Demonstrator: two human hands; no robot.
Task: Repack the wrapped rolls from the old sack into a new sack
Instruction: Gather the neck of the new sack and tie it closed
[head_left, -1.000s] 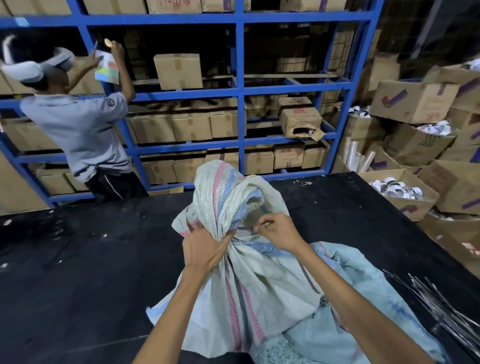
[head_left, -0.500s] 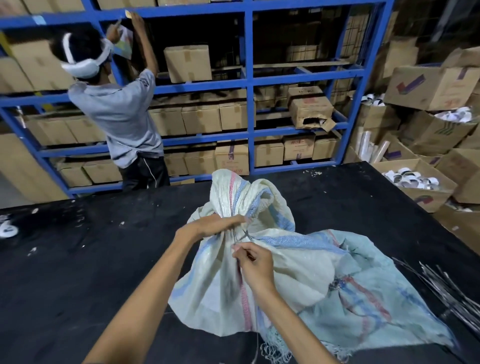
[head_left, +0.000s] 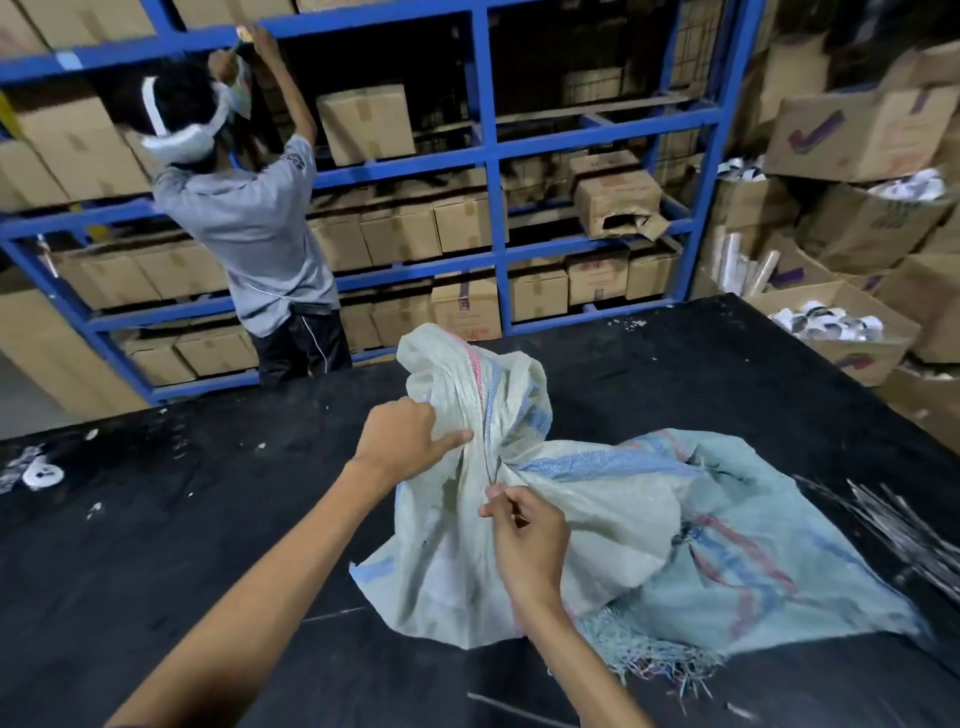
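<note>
Two woven plastic sacks lie together on the black table (head_left: 208, 545). One is a pale woven plastic sack (head_left: 597, 519) with pink and blue stripes, its neck bunched and standing up. The other is a blue-green woven sack (head_left: 779, 561) with a frayed edge, spread flat beside and partly under the first. No wrapped rolls show, so whatever the pale sack holds is hidden by the cloth.

The left hand (head_left: 400, 441) grips the gathered neck, fingers curled into the cloth and the forefinger pointing along the bunch. The right hand (head_left: 530, 530) pinches a thin dark tie (head_left: 488, 462) that runs up to the neck.

The step in hand is work on that tie. I cannot tell whether it is being loosened or drawn tight, though the flat, frayed sack looks like the old one, which would make this the closing of the new one.

The next move calls for a firm hold on the neck by the left hand while the right hand works the tie with a fine, steady pull. A bundle of thin silvery strips (head_left: 893, 519) lies near, at the table's right edge.
</note>
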